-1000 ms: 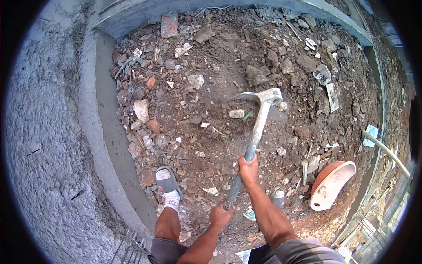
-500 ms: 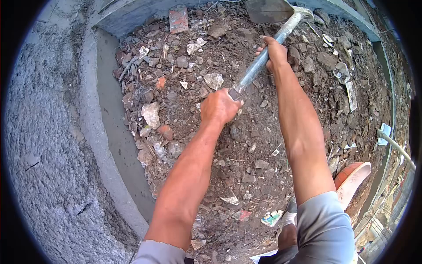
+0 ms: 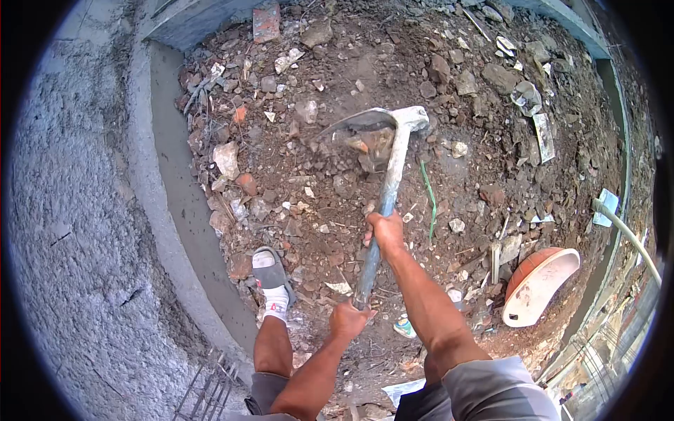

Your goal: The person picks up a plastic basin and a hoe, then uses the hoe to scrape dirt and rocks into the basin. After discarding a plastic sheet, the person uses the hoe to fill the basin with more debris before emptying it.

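Note:
A hoe (image 3: 394,165) with a wide metal blade and a pale, blue-grey handle lies across the middle of the view. My left hand (image 3: 349,319) is closed round the handle's lower end. Further up, near the middle of the handle, my right hand (image 3: 386,231) grips it. The blade (image 3: 361,121) rests at the rubble, with broken stones and soil (image 3: 372,146) against it, partly blurred. Right of the handle lies a thin green strip (image 3: 430,200).
An orange and white basin-like container (image 3: 537,284) lies at the right, near a pale hose (image 3: 628,235). Concrete edging (image 3: 158,224) runs down the left. My sandalled foot (image 3: 270,274) stands on the rubble, lower left. Steel rods (image 3: 210,389) stick out at bottom left.
The hoe has come down and toward me from the upper right, with both hands still round its handle. Soil is now disturbed at the blade. My left foot and the green strip have come into sight.

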Demonstrator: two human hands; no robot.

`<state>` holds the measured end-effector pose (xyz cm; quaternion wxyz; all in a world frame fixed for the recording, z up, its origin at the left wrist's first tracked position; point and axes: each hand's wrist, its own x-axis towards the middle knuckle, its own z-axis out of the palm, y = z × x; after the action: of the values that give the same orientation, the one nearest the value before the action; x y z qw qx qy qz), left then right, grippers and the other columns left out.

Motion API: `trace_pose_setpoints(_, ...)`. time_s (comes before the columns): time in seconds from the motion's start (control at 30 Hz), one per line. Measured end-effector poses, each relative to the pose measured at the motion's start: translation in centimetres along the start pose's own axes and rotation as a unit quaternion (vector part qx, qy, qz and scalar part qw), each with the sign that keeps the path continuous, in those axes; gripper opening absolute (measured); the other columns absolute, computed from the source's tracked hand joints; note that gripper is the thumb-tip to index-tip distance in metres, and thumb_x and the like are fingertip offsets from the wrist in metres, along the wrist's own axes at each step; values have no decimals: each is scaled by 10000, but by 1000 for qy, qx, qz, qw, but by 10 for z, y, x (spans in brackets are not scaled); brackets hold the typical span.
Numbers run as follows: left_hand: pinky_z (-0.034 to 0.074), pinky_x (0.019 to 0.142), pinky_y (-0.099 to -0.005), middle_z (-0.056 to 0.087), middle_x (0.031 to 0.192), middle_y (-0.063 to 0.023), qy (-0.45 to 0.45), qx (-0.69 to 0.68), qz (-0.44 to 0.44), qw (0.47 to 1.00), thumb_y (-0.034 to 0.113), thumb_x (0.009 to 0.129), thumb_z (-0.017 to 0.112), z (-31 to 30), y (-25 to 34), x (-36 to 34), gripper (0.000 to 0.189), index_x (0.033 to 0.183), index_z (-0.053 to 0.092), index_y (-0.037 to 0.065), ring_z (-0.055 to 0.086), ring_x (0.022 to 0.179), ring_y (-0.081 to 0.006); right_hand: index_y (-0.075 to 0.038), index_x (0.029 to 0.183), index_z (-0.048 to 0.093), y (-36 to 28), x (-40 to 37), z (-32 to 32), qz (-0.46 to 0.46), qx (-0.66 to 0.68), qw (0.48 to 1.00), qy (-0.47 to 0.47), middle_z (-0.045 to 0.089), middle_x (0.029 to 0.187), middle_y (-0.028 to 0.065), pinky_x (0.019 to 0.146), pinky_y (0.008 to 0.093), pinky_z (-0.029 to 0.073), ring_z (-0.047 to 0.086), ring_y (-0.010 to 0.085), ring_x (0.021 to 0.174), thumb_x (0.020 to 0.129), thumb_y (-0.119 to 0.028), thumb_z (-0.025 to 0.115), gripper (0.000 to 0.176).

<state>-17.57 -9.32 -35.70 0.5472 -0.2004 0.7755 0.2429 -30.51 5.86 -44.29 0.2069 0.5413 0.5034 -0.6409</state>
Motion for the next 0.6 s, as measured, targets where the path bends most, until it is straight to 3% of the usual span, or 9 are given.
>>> trace_pose_setpoints(0.03,518,763,-471,686,854,-210,31,34,9,999,418,769,661,27,-30,-9,407,928,688,44,666,839,-397,-36,895,484,27,-13,-11,13,4,1000,12,514,632,65,381,331,480,536,171,441,774,-72,602,174)
trace_pose_setpoints(0.23,521,764,-462,693,832,-183,-85,112,-101,985,470,722,691,97,-135,-122,434,961,692,107,672,832,-373,5,849,511,171,-119,-73,103,-32,993,46,560,588,94,369,334,449,554,195,409,761,-85,620,167)
trace_pose_setpoints(0.33,525,751,-453,694,835,-180,-204,71,-175,960,479,721,690,108,-183,-174,451,987,682,115,674,821,-368,9,794,530,215,-188,-84,185,-10,978,95,564,582,112,379,340,443,554,209,416,743,-70,630,137)
trace_pose_setpoints(0.43,523,753,-454,694,839,-180,-207,58,-153,965,490,717,693,107,-198,-198,464,997,679,121,673,825,-372,-5,700,524,246,-219,-93,272,56,957,89,557,589,125,399,346,457,548,226,423,701,2,615,91)
trace_pose_setpoints(0.53,521,756,-456,695,843,-180,-128,58,-63,988,502,714,696,104,-177,-164,477,1007,676,126,672,829,-375,-10,715,529,189,-202,-102,163,195,966,43,557,589,120,405,352,462,550,236,426,687,40,592,85)
trace_pose_setpoints(0.6,516,753,-469,693,853,-189,-89,132,-25,987,513,714,708,91,-105,-81,498,1039,667,137,665,836,-397,-49,682,487,116,-139,-104,10,143,990,2,551,576,108,411,349,464,551,208,444,695,42,593,140)
